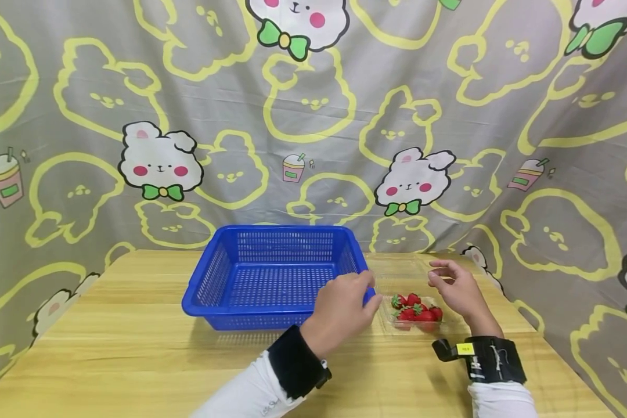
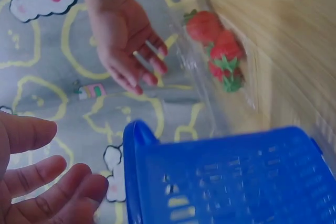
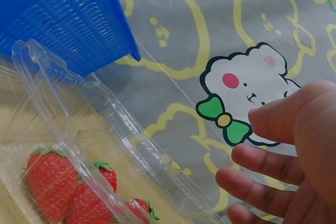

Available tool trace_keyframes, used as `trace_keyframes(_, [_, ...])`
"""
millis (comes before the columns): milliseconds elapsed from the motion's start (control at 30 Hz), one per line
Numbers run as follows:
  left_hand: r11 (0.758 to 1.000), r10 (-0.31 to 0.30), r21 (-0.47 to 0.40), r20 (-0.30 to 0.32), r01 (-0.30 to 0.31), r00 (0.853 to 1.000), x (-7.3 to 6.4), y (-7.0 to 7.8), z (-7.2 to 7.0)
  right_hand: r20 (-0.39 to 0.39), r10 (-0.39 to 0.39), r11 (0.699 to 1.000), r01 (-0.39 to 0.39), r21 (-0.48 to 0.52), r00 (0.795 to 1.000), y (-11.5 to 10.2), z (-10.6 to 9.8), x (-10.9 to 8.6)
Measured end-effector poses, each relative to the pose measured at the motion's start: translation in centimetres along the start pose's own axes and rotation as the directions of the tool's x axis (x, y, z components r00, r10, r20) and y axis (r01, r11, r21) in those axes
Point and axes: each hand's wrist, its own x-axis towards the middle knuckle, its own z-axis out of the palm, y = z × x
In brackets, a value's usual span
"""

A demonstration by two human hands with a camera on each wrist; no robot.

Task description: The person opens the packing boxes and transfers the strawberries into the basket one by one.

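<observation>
Near the front right corner of a blue plastic basket (image 1: 287, 316), my left hand (image 1: 342, 310) hangs with relaxed fingers. In the left wrist view that hand (image 2: 50, 182) holds nothing and sits apart from the basket. To the basket's right is a clear plastic box (image 3: 142, 145), its transparent lid (image 1: 399, 268) folded back. Several red strawberries (image 1: 420, 313) with green leaves lie in the box. My right hand (image 1: 460, 290) is raised above the box's right side, fingers loosely bent and holding nothing. No strawberries show in the visible part of the basket.
The basket and box stand on a wooden table (image 1: 125, 348). Behind it hangs a grey curtain (image 1: 230, 116) printed with rabbits and yellow outlines. A black band with a camera (image 1: 493, 359) is strapped to the right wrist, another band to the left.
</observation>
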Motion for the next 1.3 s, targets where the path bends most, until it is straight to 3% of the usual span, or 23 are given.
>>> trace_keyframes(233, [0.998,-0.024,-0.059,-0.095,0.019,0.995,-1.5,-1.6,-1.5,0.022,-0.018,0.998,0.019,-0.053,1.000,-0.4,0.2,0.0])
trace_keyframes(533, [0.995,-0.075,-0.076,-0.127,0.065,0.989,-2.8,-3.4,-2.9,0.071,-0.032,0.992,0.040,-0.120,0.997,-0.8,0.7,0.2])
trace_keyframes(667, [0.990,-0.130,-0.069,-0.132,0.121,0.983,-2.9,-4.9,-4.0,0.086,-0.035,0.989,0.047,-0.140,0.996,-0.7,0.7,0.2])
trace_keyframes(767, [0.980,-0.199,-0.058,-0.142,0.192,0.970,-3.1,-6.2,-5.0,0.100,-0.026,0.985,0.042,-0.169,0.995,-0.5,0.5,0.1])
trace_keyframes(833, [0.964,-0.266,-0.060,-0.136,0.261,0.954,-3.2,-7.0,-5.9,0.110,-0.016,0.981,0.037,-0.192,0.994,-0.5,0.4,0.1])
trace_keyframes(967, [0.907,-0.420,-0.052,-0.092,0.417,0.903,-3.4,-9.0,-8.1,0.140,0.004,0.972,0.029,-0.233,0.990,-0.6,0.3,0.1])
trace_keyframes(1100, [0.854,-0.520,-0.006,-0.056,0.520,0.852,-4.4,-12.1,-10.8,0.179,0.021,0.965,0.027,-0.262,0.984,-0.6,0.6,0.1])
trace_keyframes(1200, [0.801,-0.598,0.005,-0.044,0.598,0.801,-5.6,-14.8,-12.9,0.203,0.037,0.959,0.022,-0.283,0.978,-0.7,0.7,0.1])
trace_keyframes(1300, [0.738,-0.674,-0.013,0.015,0.674,0.739,-6.8,-17.6,-14.4,0.220,0.060,0.948,0.013,-0.317,0.974,-0.8,0.8,0.0])
